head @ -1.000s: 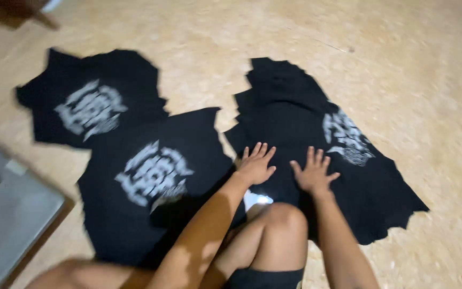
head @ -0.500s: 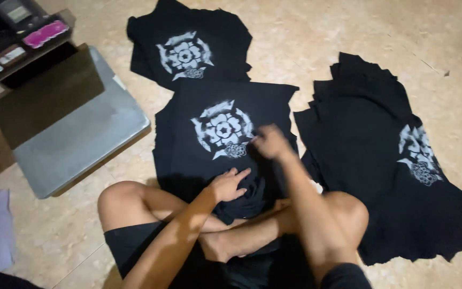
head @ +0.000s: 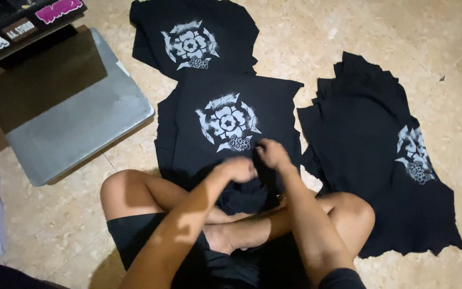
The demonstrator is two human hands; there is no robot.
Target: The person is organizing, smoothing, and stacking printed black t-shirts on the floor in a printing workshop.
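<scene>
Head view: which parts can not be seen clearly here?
- Left hand and right hand: fingers blurred, grip on the middle black printed cloth unclear.
- Cloth's near edge: hidden by hands and legs.
- Grey flat plate: far end in shadow.

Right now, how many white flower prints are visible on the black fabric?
3. One on the far piece, one on the middle piece just beyond both hands, one on the right stack. Stacked layers may hide more.
</scene>
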